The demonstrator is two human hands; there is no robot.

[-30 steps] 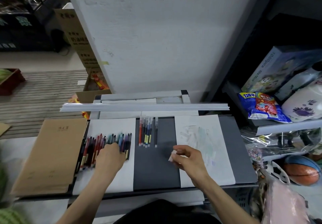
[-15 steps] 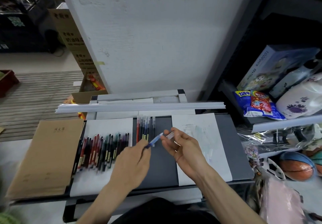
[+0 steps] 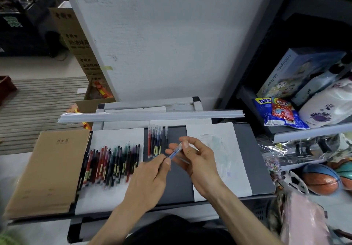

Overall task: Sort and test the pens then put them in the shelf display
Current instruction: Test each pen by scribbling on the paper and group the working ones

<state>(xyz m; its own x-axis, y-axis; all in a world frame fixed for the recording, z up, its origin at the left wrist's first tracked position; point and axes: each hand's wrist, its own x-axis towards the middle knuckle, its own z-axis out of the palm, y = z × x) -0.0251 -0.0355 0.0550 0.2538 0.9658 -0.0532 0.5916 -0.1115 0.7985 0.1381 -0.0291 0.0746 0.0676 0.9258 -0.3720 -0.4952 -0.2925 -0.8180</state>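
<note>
Above the dark table (image 3: 253,164), a blue pen (image 3: 174,151) with a clear barrel is held between both hands. My left hand (image 3: 150,176) pinches its lower end. My right hand (image 3: 196,159) grips its upper end with thumb and fingers. A row of several unsorted pens (image 3: 112,161) in red, black, green and purple lies on a white sheet (image 3: 106,193) at the left. A small group of several sorted pens (image 3: 155,142) lies on the dark surface behind my hands. A scribbled test paper (image 3: 224,159) lies under my right hand.
A brown notebook (image 3: 47,170) lies at the table's left. A long white rail (image 3: 152,116) runs across the back edge before a white wall. At right, shelves hold a puzzle box (image 3: 297,73), snack bags (image 3: 280,113) and basketballs (image 3: 322,180).
My left hand left the unsorted row with a blue pen and brought it to the middle. My right hand lifted off the paper and took hold of the pen's upper end.
</note>
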